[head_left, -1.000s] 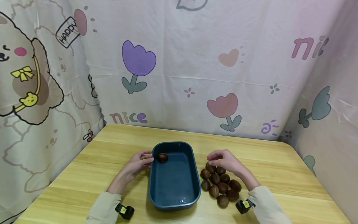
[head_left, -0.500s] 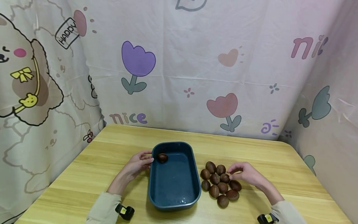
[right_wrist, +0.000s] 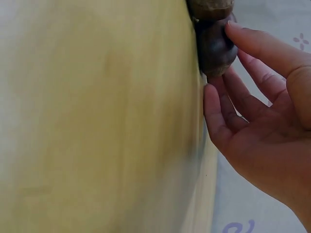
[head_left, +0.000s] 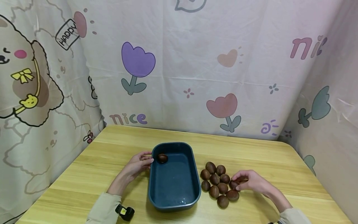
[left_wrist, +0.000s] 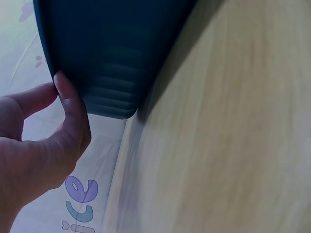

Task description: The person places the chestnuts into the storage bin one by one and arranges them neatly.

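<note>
A deep dark-blue rectangular container [head_left: 175, 186] stands on the table with one brown chestnut [head_left: 162, 158] inside, near its far left corner. My left hand [head_left: 136, 165] grips the container's left rim, thumb and fingers on either side of the wall in the left wrist view. To the right of the container lies a cluster of brown chestnuts [head_left: 214, 179]. At its right edge my right hand [head_left: 254, 181] pinches a chestnut [right_wrist: 216, 48] between thumb and fingers. That chestnut is partly hidden by the fingers in the head view and sits right beside another chestnut [head_left: 232, 195].
The light wood table [head_left: 126, 137] runs back to a printed curtain [head_left: 179, 77], which also hangs at the left and right sides. A black wrist camera [head_left: 126, 212] is strapped to my left sleeve.
My right hand has moved from the far side of the cluster to its right edge and come down around a chestnut. The left hand and the container have stayed in place.
</note>
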`<action>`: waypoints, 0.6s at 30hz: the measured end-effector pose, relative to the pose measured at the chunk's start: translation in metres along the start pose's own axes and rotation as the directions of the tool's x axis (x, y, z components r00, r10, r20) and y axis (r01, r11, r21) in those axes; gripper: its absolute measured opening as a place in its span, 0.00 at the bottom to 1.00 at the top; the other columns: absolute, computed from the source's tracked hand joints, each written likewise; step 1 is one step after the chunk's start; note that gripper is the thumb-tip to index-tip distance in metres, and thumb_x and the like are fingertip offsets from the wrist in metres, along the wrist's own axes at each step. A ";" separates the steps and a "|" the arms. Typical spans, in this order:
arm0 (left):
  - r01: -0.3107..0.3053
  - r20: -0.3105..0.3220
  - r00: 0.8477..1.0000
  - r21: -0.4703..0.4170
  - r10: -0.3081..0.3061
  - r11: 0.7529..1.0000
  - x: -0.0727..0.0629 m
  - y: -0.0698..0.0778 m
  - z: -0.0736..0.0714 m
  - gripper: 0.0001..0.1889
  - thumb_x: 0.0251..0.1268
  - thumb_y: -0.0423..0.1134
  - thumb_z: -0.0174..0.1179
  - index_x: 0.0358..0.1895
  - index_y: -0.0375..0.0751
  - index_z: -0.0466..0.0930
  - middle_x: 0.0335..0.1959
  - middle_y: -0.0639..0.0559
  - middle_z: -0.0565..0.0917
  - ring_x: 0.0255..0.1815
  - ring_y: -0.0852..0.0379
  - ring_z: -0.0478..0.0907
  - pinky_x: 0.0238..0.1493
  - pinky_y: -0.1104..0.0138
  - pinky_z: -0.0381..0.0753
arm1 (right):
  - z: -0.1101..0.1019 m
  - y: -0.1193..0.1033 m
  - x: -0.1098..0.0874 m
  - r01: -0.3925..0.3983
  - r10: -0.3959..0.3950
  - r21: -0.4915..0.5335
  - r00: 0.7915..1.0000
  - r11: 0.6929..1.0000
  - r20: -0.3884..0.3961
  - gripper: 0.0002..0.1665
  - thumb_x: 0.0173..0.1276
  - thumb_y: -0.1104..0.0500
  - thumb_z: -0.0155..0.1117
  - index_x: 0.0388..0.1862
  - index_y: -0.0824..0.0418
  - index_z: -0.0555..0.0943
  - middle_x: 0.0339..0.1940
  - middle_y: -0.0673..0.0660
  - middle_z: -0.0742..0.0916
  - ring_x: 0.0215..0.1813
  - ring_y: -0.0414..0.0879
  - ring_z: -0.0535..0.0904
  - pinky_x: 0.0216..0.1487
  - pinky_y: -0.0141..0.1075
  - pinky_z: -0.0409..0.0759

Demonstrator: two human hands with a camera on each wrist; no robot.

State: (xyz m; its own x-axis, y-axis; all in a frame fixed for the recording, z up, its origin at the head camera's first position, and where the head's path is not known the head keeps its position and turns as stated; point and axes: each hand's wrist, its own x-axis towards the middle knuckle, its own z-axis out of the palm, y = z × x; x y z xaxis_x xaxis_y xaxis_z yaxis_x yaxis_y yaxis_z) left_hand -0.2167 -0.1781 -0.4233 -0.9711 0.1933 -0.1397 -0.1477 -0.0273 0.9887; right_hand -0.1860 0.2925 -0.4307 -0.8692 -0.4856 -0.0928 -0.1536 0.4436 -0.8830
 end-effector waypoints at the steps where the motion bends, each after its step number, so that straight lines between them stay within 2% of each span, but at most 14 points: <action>1: 0.000 0.001 1.000 -0.003 0.000 1.000 0.000 0.000 0.000 0.24 0.71 0.28 0.53 0.65 0.23 0.59 0.44 0.41 0.77 0.34 0.57 0.76 0.37 0.69 0.78 | 0.000 0.000 0.000 0.001 -0.001 0.004 1.000 1.000 0.006 0.19 0.53 0.68 0.71 0.45 0.71 0.80 0.43 0.62 0.84 0.44 0.49 0.80 0.44 0.32 0.78; 8: -0.006 0.005 1.000 -0.005 0.006 1.000 0.000 -0.001 0.000 0.24 0.71 0.29 0.53 0.65 0.22 0.59 0.43 0.43 0.77 0.33 0.58 0.77 0.37 0.69 0.78 | -0.001 0.002 -0.001 0.035 -0.035 0.009 0.999 0.999 0.026 0.20 0.54 0.68 0.71 0.46 0.73 0.79 0.42 0.62 0.84 0.43 0.45 0.80 0.44 0.32 0.79; 12: -0.006 0.011 1.000 -0.006 0.007 1.000 0.000 -0.001 0.000 0.25 0.71 0.29 0.53 0.65 0.22 0.58 0.44 0.43 0.77 0.33 0.58 0.77 0.37 0.69 0.78 | -0.002 0.003 -0.002 0.055 -0.055 -0.021 0.998 0.998 0.003 0.20 0.56 0.68 0.70 0.47 0.73 0.79 0.42 0.63 0.84 0.43 0.45 0.80 0.43 0.32 0.78; 18: -0.005 0.009 1.000 -0.002 0.005 1.000 0.000 -0.001 0.000 0.25 0.71 0.29 0.53 0.66 0.22 0.58 0.45 0.41 0.77 0.34 0.58 0.77 0.38 0.69 0.78 | 0.000 0.002 -0.001 0.036 -0.037 -0.048 0.999 0.998 -0.026 0.23 0.54 0.67 0.72 0.49 0.73 0.79 0.43 0.62 0.84 0.44 0.46 0.80 0.44 0.32 0.78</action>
State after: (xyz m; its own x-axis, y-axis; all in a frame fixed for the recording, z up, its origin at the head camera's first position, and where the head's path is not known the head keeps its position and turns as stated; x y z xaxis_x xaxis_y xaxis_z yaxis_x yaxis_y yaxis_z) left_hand -0.2168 -0.1783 -0.4240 -0.9701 0.2023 -0.1344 -0.1433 -0.0299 0.9892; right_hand -0.1855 0.2940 -0.4324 -0.8750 -0.4818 -0.0480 -0.2067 0.4613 -0.8628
